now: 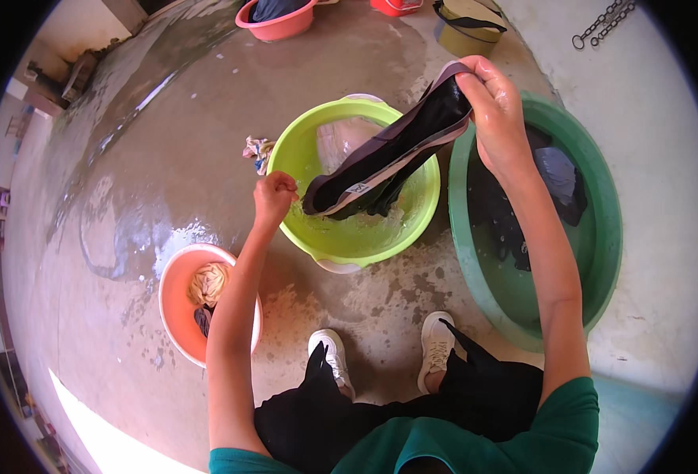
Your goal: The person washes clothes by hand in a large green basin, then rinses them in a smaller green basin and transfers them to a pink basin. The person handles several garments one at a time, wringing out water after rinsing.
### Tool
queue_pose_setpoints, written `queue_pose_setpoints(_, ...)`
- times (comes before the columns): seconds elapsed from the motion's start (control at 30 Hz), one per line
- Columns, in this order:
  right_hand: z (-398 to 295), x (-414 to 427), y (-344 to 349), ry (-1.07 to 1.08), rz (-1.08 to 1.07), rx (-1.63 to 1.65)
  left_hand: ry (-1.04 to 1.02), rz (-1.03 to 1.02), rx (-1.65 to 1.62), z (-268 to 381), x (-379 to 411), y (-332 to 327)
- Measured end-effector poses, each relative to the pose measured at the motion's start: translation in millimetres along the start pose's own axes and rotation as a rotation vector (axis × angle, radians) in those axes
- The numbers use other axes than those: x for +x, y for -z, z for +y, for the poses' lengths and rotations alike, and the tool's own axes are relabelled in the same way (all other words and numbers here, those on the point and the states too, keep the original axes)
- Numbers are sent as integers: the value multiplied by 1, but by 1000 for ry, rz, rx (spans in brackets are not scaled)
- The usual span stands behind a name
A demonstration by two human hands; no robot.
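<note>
In my right hand (pixel 494 103) I grip one end of a wet black garment (pixel 396 154) by its greyish band. It stretches slantwise over a lime-green basin (pixel 358 259), and a small white label shows along the band. My left hand (pixel 275 194), its fingers curled, is at the basin's left rim, beside the garment's lower end. Whether those fingers pinch any cloth is too unclear to tell. Water and a pale, translucent-looking item (pixel 346 139) are inside the basin.
To the right stands a large green tub (pixel 607 249) holding dark clothes in water. A pink bucket (pixel 174 314) with cloths is at left. A crumpled cloth (pixel 259 153) lies on the wet concrete floor (pixel 147 195). Farther off are a pink basin (pixel 278 26) and an olive bucket (pixel 467 38).
</note>
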State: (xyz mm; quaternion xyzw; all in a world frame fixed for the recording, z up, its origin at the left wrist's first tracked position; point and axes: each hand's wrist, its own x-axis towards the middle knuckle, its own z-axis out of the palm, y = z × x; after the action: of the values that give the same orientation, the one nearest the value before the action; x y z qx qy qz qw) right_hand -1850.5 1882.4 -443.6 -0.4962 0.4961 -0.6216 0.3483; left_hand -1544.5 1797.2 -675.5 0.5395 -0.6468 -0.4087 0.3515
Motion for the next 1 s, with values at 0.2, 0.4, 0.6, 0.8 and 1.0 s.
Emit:
queue_pose_setpoints(0.2, 58, -1, 15, -73, -2, -235, -63, 156, -109, 79, 18, 53)
queue_pose_setpoints(0.4, 201, -45, 3, 45, -395, -908, -723, -417, 322, 47, -18, -66)
queue_pose_setpoints(0.6, 247, -84, -8, -144, -808, -1484, -448, -651, 668, 5, -18, -118)
queue_pose_setpoints(0.8, 253, -76, -7, -192, -952, -1295, -386, -843, 804, -9, -3, -107)
queue_pose_setpoints(1.0, 121, -28, -12, -150, -527, -792, -271, -600, 32, 70, 3, -74)
